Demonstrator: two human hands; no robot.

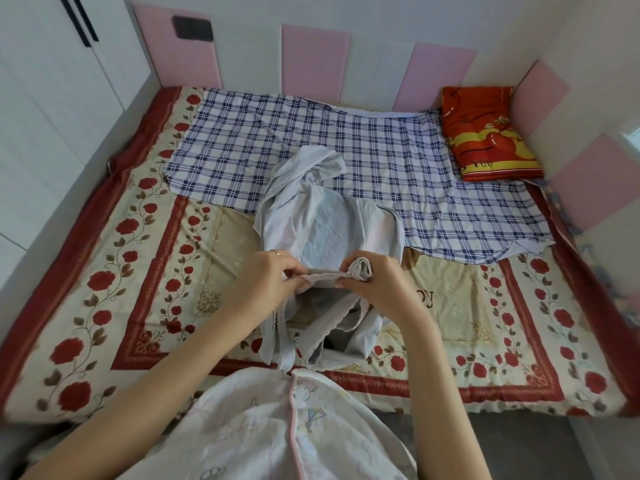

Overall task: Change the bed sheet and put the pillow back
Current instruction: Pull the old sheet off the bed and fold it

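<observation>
One pale blue sheet (329,230) lies bunched in the middle of the bed, its near end lifted off the bed by two hands. The left hand (266,275) pinches the sheet's trimmed edge between thumb and fingers. The right hand (377,282) is curled round a rolled wad of the same edge, and the two hands are nearly touching. One ring (275,251) sits on a finger of the left hand.

Under the sheet's far end, one blue-and-white checked cloth (311,133) is spread over the far part of the bed. Beneath both lies one rose-patterned cover (138,271) with red borders. One red-and-yellow pillow (488,133) rests in the far right corner, overlapping the checked cloth's edge. Five pink wall panels (315,60) stand round the bed.
</observation>
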